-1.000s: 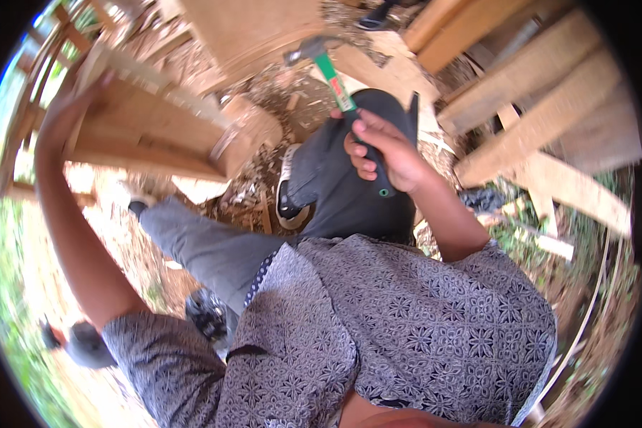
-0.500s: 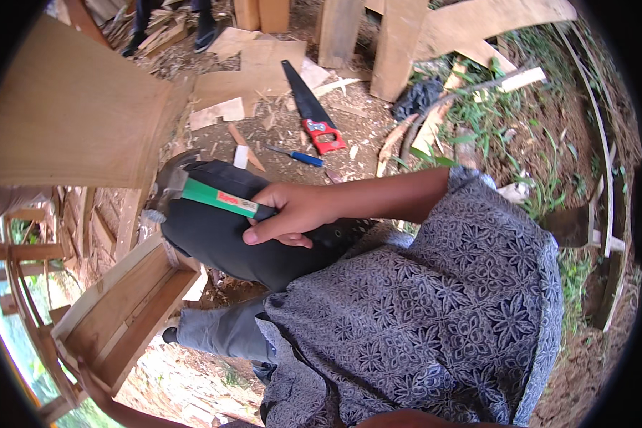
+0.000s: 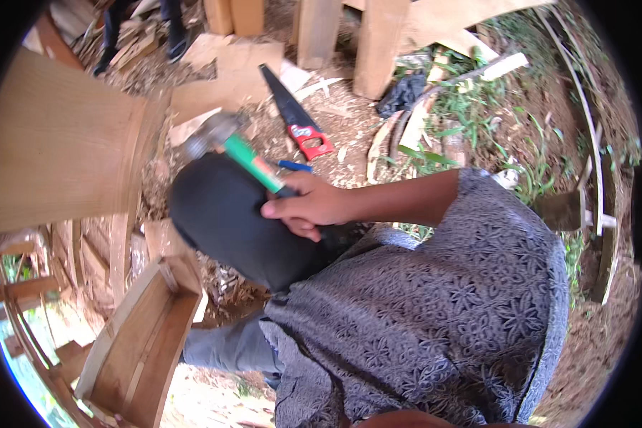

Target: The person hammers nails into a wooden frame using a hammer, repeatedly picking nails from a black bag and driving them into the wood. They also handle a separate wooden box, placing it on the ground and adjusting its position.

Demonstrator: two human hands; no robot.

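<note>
A hammer (image 3: pixel 245 155) with a green handle and black grip is in my right hand (image 3: pixel 310 203), whose fingers are wrapped round the grip. Its metal head, smeared by motion, points up and to the left, above my dark-clad knee. Left of that knee stands a narrow, open-topped wooden box (image 3: pixel 118 332), tilted, its lower end near the picture's rim. My left hand does not show in the picture. Beyond the knee a blue-handled tool (image 3: pixel 294 166) lies on the ground, partly hidden behind the hammer and hand.
A handsaw (image 3: pixel 297 118) with a red handle lies on ground strewn with wood chips. A large curved wooden panel (image 3: pixel 57 143) fills the left side. Upright boards (image 3: pixel 381 46) stand at the back. Another person's legs (image 3: pixel 172 32) show at the far left.
My right hand has lifted and swung the hammer's head up and rightward, off the knee. The view has shifted; the box appears lower and farther right. The left forearm at the lower left is gone.
</note>
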